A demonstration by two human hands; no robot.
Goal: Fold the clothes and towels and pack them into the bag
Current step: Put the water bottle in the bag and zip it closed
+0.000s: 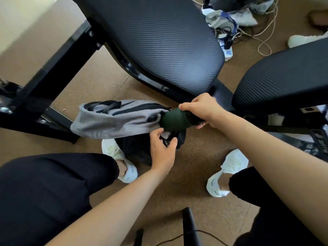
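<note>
Bag lies on the floor between our feet; our right grip clutches a rolled green cloth at its mouth, our left grip pinching the opening's edge.

One grey backpack. One green cloth touching it. Two hands by it, left hand and right hand. Two black chair seats behind it. Two white shoes near it.

Chair seat just beyond the fingers, second seat right, black frame left; floor open nearer.
</note>
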